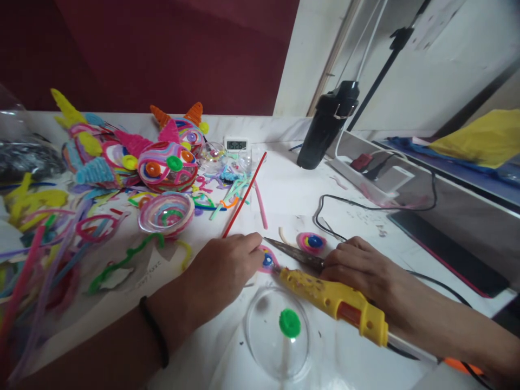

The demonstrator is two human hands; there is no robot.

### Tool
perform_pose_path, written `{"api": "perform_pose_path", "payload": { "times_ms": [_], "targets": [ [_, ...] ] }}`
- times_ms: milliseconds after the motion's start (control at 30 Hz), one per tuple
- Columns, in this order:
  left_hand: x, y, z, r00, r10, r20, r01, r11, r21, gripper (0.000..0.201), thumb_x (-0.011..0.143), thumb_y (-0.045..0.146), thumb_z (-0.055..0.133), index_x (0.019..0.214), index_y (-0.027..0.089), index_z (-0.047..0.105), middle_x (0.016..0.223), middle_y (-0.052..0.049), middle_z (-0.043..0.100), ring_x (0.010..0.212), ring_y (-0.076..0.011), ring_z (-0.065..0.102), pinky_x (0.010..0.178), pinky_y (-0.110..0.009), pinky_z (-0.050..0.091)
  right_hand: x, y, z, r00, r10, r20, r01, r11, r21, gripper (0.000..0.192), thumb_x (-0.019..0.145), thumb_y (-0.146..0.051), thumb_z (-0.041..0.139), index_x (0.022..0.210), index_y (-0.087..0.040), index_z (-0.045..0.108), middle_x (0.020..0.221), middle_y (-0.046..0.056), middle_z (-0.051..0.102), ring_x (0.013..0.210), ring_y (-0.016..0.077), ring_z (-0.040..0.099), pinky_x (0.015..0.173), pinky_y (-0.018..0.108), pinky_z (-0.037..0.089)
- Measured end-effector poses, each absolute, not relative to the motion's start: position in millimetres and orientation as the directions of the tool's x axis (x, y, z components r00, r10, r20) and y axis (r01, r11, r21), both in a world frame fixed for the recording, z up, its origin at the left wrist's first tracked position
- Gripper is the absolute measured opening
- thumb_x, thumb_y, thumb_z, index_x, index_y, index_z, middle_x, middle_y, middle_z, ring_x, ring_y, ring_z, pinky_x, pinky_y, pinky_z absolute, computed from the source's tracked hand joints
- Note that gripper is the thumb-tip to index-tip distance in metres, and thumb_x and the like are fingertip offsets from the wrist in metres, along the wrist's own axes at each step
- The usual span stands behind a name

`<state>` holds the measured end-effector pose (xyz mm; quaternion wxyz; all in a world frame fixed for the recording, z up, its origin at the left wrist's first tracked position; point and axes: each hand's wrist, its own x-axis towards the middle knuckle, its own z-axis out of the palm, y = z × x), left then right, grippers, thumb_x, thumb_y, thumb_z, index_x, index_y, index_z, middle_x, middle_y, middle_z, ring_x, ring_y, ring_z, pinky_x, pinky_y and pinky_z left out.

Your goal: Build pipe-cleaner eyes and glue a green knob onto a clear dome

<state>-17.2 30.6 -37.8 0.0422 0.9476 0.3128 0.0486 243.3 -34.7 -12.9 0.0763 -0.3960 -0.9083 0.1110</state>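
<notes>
At the centre of the frame, the person's right hand (361, 271) is wrapped around what look like scissors (294, 253) (the handles are hidden in the grip). Their long axis slants gently, the point aimed left and slightly up at the left fingertips. The left hand (221, 271) has its fingers drawn narrowly together beside a pink-and-blue eye disc (267, 260); whether they pinch anything cannot be told. A red pipe cleaner (246, 195) runs from behind that hand toward the upper right.

Good handling here probably means steadying the work close to the blades, with the fingertips clear of the point, and minding the yellow glue gun (317, 287), which lies just below the scissors, its nozzle pointing up-left at the disc's edge.
</notes>
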Motion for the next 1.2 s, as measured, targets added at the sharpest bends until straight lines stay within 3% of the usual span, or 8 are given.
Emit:
{"api": "perform_pose_path", "payload": {
  "times_ms": [633,1200],
  "targets": [
    [-17.3,30.2,-36.9,0.795,0.603,0.069,0.596,-0.797,0.096,0.013,0.088,0.009,0.055,0.091,0.018,0.063,0.094,-0.001,0.062,0.082,-0.0203,0.063,0.064,-0.032,0.051,241.5,-22.3,-12.2,-0.731,0.680,0.049,0.642,0.711,-0.287,0.021,0.096,-0.036,0.045,0.095,-0.018,0.057,0.082,0.005,0.054,0.079,0.0215,0.050,0.076,0.039,0.032],
    [-17.0,30.5,-34.7,0.797,0.601,0.057,0.593,-0.798,0.110,0.019,0.090,0.008,0.052,0.101,0.017,0.065,0.098,-0.002,0.063,0.085,-0.0186,0.063,0.068,-0.030,0.053,236.3,-20.3,-3.8,-0.750,0.661,0.027,0.636,0.731,-0.247,0.021,0.096,-0.027,0.042,0.085,-0.018,0.056,0.078,0.005,0.052,0.075,0.0211,0.047,0.073,0.039,0.031]
  ]
}}
